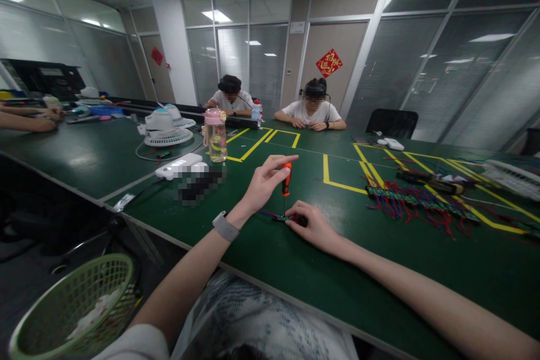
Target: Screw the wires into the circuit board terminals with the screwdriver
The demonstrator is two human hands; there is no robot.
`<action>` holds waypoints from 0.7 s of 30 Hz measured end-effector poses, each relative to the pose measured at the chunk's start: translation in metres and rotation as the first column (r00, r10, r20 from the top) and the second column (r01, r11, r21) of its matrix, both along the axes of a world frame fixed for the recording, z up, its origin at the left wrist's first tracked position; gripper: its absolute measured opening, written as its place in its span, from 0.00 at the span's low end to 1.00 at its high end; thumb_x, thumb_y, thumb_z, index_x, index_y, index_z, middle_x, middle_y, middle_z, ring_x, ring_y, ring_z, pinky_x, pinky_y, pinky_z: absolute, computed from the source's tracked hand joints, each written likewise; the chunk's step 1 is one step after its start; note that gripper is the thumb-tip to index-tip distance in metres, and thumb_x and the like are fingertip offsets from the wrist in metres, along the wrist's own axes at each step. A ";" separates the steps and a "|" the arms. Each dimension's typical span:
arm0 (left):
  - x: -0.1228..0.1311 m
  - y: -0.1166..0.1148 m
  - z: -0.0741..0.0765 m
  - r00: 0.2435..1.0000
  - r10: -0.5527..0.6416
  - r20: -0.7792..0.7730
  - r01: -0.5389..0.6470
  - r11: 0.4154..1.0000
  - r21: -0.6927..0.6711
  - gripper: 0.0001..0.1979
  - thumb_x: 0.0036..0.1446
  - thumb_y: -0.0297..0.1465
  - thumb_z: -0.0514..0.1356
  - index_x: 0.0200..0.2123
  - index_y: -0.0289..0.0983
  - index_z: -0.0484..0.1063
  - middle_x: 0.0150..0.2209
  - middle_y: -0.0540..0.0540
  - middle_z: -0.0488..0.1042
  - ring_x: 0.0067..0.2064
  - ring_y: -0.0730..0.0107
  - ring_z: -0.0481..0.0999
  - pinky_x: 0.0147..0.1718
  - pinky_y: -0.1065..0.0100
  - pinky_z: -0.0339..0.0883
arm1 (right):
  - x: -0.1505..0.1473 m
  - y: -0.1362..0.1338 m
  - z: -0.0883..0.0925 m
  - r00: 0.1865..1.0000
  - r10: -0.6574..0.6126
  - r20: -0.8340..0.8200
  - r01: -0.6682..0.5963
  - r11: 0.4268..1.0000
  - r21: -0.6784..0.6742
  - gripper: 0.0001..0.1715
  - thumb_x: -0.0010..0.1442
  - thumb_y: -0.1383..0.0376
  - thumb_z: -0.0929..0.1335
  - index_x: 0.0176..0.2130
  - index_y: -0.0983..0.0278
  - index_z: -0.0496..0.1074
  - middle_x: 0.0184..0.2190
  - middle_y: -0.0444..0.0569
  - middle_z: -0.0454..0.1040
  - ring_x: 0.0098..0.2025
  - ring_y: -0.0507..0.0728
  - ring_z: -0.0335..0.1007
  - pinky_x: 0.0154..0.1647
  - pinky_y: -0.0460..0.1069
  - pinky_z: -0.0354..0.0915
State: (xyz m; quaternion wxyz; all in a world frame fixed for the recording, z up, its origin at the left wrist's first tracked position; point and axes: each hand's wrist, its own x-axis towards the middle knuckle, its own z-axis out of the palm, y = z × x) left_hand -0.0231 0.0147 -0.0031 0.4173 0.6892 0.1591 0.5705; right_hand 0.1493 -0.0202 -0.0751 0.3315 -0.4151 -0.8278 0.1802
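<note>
An orange and black screwdriver (286, 184) stands upright, its thin shaft pointing down. My left hand (265, 181) is closed on its handle near the top, with the index finger stretched out over the end. Under the tip, a small green circuit board (278, 217) lies on the table, with red and blue wires running off to its left. My right hand (314, 226) pinches the board's right side from the right, fingertips beside the screwdriver tip. A grey watch band is on my left wrist.
The green table (253, 253) has yellow tape outlines. Several wired boards (417, 202) lie in a row at right. At left are a pink-lidded bottle (216, 138), a white power strip (179, 166) and white fans (166, 129). A green basket (80, 275) stands below. Other people sit around the table.
</note>
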 end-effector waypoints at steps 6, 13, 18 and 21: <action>0.001 -0.002 0.001 0.999 -0.037 0.026 0.039 0.996 -0.080 0.18 0.55 0.34 0.61 0.50 0.38 0.72 0.42 0.43 0.74 0.40 0.68 0.75 0.39 0.66 0.72 | 0.001 0.000 0.000 1.000 0.001 0.000 -0.001 1.000 0.003 0.06 0.57 0.70 0.67 0.36 0.66 0.74 0.31 0.48 0.69 0.31 0.52 0.65 0.33 0.48 0.64; 0.002 0.001 -0.001 0.996 -0.087 0.037 0.089 0.994 -0.058 0.18 0.59 0.35 0.56 0.52 0.39 0.71 0.48 0.42 0.71 0.45 0.65 0.74 0.41 0.66 0.71 | 0.001 0.001 -0.002 1.000 0.007 -0.009 -0.006 1.000 0.011 0.06 0.57 0.69 0.67 0.36 0.65 0.74 0.32 0.47 0.69 0.31 0.52 0.66 0.33 0.48 0.64; 0.002 -0.001 0.000 1.000 0.010 0.014 -0.009 0.999 -0.054 0.18 0.53 0.34 0.63 0.48 0.37 0.73 0.39 0.45 0.73 0.37 0.72 0.74 0.37 0.69 0.71 | 0.001 0.002 -0.003 1.000 0.004 -0.011 -0.004 1.000 0.010 0.06 0.57 0.69 0.67 0.37 0.66 0.74 0.31 0.47 0.69 0.31 0.52 0.66 0.33 0.47 0.64; 0.002 -0.001 0.000 0.998 0.065 0.000 -0.065 0.998 -0.005 0.15 0.53 0.34 0.63 0.45 0.38 0.75 0.43 0.45 0.72 0.40 0.72 0.72 0.39 0.72 0.69 | 0.001 0.002 -0.004 1.000 0.007 -0.009 -0.007 1.000 0.011 0.06 0.57 0.69 0.67 0.36 0.66 0.74 0.31 0.47 0.69 0.31 0.52 0.66 0.33 0.47 0.64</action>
